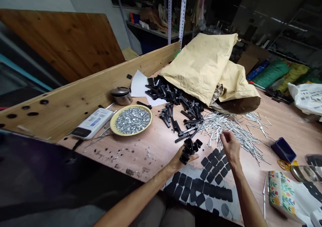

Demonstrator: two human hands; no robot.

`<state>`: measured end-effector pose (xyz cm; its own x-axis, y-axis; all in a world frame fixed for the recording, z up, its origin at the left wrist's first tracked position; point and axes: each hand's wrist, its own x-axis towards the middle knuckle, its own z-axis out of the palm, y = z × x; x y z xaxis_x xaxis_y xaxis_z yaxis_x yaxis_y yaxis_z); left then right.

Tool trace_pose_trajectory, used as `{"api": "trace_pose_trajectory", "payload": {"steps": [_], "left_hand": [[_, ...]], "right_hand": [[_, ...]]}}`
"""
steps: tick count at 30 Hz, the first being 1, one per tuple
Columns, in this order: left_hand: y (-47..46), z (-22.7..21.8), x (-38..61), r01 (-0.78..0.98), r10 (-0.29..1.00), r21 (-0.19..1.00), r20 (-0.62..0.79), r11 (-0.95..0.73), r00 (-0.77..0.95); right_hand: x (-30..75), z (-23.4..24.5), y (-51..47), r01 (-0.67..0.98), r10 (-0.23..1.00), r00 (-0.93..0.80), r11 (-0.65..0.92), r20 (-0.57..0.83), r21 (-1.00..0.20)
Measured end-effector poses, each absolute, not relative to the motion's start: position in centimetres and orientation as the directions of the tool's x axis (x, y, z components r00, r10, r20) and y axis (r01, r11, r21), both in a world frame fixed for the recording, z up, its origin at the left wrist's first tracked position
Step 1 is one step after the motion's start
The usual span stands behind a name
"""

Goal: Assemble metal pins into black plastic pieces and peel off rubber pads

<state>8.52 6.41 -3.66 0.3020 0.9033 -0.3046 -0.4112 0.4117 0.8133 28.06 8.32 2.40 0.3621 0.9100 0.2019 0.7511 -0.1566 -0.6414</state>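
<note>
My left hand point(178, 158) is wrapped round a bundle of black plastic parts point(190, 150) with square, cup-like ends pointing up. My right hand point(231, 149) is closed, its fingertips together at the near edge of a pile of thin metal rods point(230, 128); whatever they may pinch is hidden. Below both hands, rows of black rounded-square pads point(213, 168) lie on the table and on a grey sheet point(191, 171). Beyond my left hand is a heap of loose black plastic parts point(166, 89) like those I hold.
A yellow bowl point(112, 128) of small metal nuts, a steel pot point(123, 96) and a white box point(97, 121) stand at left, by a wooden board point(151, 58). Large paper sacks point(201, 66) lie at the back. At right are a dark blue tray point(284, 149) and a flowered box point(280, 191).
</note>
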Motion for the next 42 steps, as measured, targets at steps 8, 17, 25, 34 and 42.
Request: {"api": "trace_pose_trajectory", "payload": {"steps": [8, 17, 25, 34, 42], "left_hand": [[6.1, -2.4, 8.3, -0.438, 0.907, 0.809, -0.261, 0.393, 0.332], [5.5, -1.6, 8.3, -0.470, 0.896, 0.790, -0.216, 0.393, 0.387], [5.0, -1.5, 7.1, -0.318, 0.935, 0.897, -0.223, 0.308, 0.276], [6.4, -3.5, 6.7, -0.308, 0.944, 0.911, -0.192, 0.274, 0.270], [7.8, -4.4, 6.8, -0.329, 0.933, 0.902, -0.174, 0.279, 0.315]], "right_hand": [[22.6, 5.3, 4.7, 0.277, 0.840, 0.322, 0.357, 0.436, -0.892], [22.3, 3.1, 3.4, 0.568, 0.851, 0.042, 0.411, 0.523, -0.713], [28.2, 0.6, 8.7, 0.866, 0.938, 0.156, 0.020, 0.308, -0.500], [26.3, -2.5, 14.1, 0.977, 0.976, -0.210, 0.208, 0.064, 0.041], [24.7, 2.4, 10.8, 0.646, 0.852, 0.096, 0.340, 0.515, -0.683]]}}
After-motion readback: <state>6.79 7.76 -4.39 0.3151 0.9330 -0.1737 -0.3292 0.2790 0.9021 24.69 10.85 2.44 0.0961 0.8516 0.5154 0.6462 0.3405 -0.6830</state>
